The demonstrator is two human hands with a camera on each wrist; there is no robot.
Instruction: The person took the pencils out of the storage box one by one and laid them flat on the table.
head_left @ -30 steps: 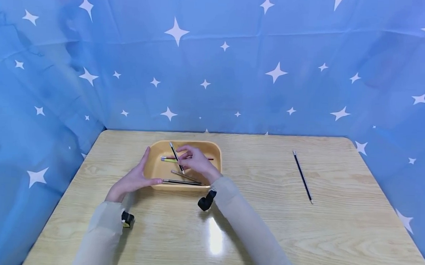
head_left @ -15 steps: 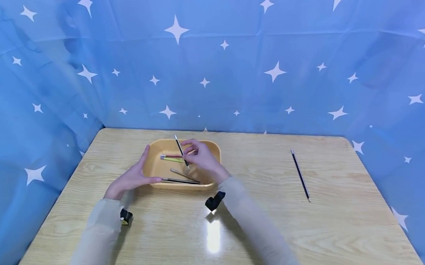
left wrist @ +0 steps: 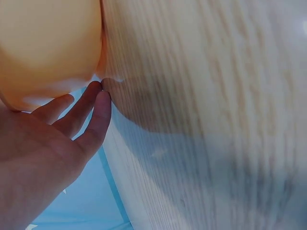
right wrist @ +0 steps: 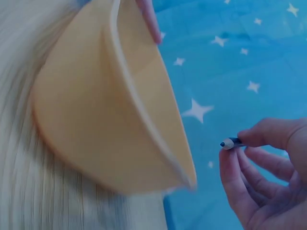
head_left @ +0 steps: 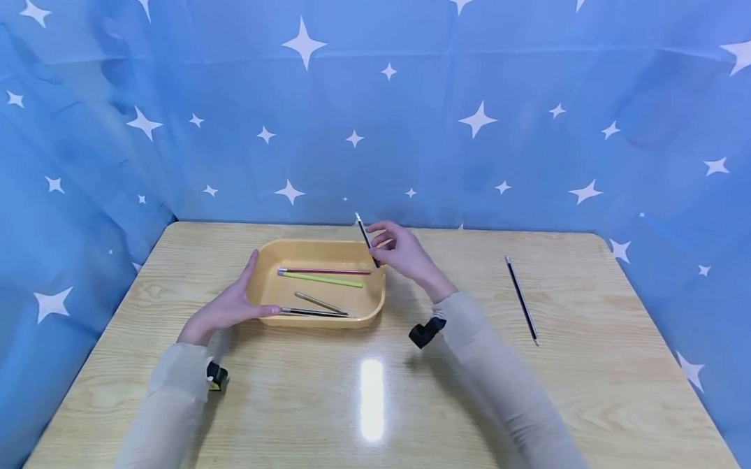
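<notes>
In the head view, my left hand [head_left: 225,307] rests against the left end of the tan plastic tray [head_left: 327,323]. Its thumb lies along the near rim and its fingers reach up the left side, fairly straight. The left wrist view has those fingers touching the tray's outer wall [left wrist: 53,43]. Between thumb and fingertips, my right hand [head_left: 406,253] pinches a dark pencil [head_left: 364,232], held tilted above the tray's far right corner. Its sharpened tip [right wrist: 227,143] faces the right wrist camera. Inside the tray lie a red pencil [head_left: 326,271], a yellow-green pencil [head_left: 323,280], a brownish pencil [head_left: 319,303] and a black pencil [head_left: 315,313].
Another dark pencil [head_left: 521,301] lies alone on the wooden table [head_left: 456,406], to the right. Behind and beside the table hangs a blue curtain [head_left: 417,152] with white stars.
My right hand has lifted the dark pencil from over the tray's middle and carried it right and up to the far right corner. My left hand stays against the tray.
</notes>
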